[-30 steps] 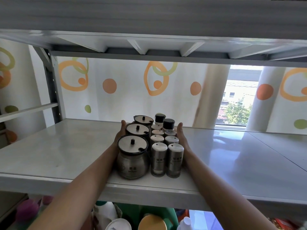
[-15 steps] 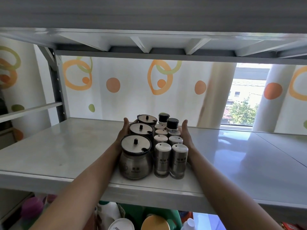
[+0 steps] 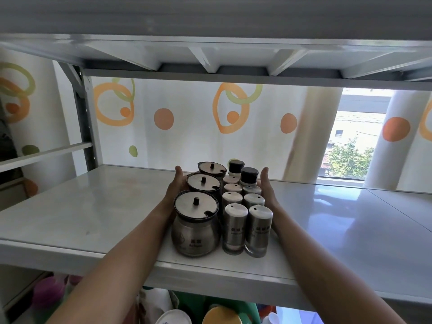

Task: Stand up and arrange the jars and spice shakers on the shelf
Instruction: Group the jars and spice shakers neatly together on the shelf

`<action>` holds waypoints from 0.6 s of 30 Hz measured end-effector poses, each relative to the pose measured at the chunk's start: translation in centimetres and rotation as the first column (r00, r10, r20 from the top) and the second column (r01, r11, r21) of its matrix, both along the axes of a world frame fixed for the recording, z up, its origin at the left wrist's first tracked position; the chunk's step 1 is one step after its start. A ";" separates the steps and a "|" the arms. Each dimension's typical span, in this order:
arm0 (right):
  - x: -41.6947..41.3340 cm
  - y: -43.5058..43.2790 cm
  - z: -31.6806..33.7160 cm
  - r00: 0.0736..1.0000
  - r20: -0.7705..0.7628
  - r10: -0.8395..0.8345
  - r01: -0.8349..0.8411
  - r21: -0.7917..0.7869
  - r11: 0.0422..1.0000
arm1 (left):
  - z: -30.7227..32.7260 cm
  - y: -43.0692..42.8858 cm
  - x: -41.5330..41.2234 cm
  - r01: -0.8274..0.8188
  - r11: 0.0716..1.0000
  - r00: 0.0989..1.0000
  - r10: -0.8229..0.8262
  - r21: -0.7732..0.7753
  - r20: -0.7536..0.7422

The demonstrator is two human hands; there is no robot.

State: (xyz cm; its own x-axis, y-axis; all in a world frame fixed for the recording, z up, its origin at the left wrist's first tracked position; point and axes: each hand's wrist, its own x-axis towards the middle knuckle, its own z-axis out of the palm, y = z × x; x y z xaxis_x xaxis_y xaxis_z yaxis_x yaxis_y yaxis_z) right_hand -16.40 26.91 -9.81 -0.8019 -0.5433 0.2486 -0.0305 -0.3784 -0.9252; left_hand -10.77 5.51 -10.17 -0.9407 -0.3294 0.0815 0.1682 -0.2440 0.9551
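Three round steel jars with black-rimmed lids stand in a line front to back: the front jar (image 3: 195, 230), the middle jar (image 3: 203, 183) and the back jar (image 3: 212, 168). To their right, steel spice shakers (image 3: 235, 228) stand in two tight rows, with two black-capped bottles (image 3: 249, 175) at the back. The whole group sits near the front edge of the white shelf (image 3: 93, 206). My left hand (image 3: 176, 185) lies flat against the left side of the jars. My right hand (image 3: 266, 185) lies flat against the right row of shakers. Neither hand grips a single item.
The underside of the upper shelf (image 3: 210, 54) hangs close above. A grey upright post (image 3: 84, 118) stands at the back left. A patterned curtain and a window (image 3: 350, 148) lie behind. Bottles and tubs (image 3: 177, 316) fill the level below.
The view has shifted a little. My hands stay flat against both sides of the group, and the jars and shakers keep their places.
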 end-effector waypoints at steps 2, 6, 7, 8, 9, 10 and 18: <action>-0.3 0.0 -0.1 0.999 0.002 -0.035 0.035 0.032 0.999 | 0.1 0.2 0.1 0.068 0.998 0.997 -0.068 0.012 -0.027; -1.5 1.4 0.6 0.974 -0.043 -0.223 0.227 0.146 0.963 | 0.1 0.2 0.1 0.165 0.985 0.984 -0.162 0.043 -0.072; -1.6 1.8 1.7 0.962 -0.077 -0.261 0.271 0.161 0.949 | 0.0 0.0 -0.2 0.178 0.983 0.982 -0.174 0.048 -0.079; -1.4 2.0 3.1 0.952 -0.117 -0.282 0.299 0.168 0.939 | 0.0 0.0 -0.1 0.189 0.980 0.979 -0.183 0.066 -0.090; -1.3 2.1 4.7 0.937 -0.164 -0.308 0.335 0.179 0.925 | 0.0 0.0 -0.1 0.211 0.974 0.974 -0.203 0.085 -0.097; -1.2 2.0 6.3 0.918 -0.226 -0.327 0.371 0.196 0.908 | 0.0 0.0 -0.2 0.240 0.966 0.968 -0.230 0.099 -0.102; 0.2 -5.3 12.6 0.550 -0.822 0.150 0.737 0.562 0.375 | -0.4 -0.3 -0.4 0.245 0.969 0.967 -0.242 0.027 -0.083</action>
State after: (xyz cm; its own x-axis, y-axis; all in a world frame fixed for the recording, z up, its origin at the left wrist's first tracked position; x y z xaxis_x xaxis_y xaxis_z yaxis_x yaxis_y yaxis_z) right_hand -16.17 21.63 2.82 -0.7439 -0.5515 0.3774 -0.6588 0.6999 -0.2759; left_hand -11.21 5.20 -10.61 -0.9840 -0.0957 0.1504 0.1736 -0.3219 0.9307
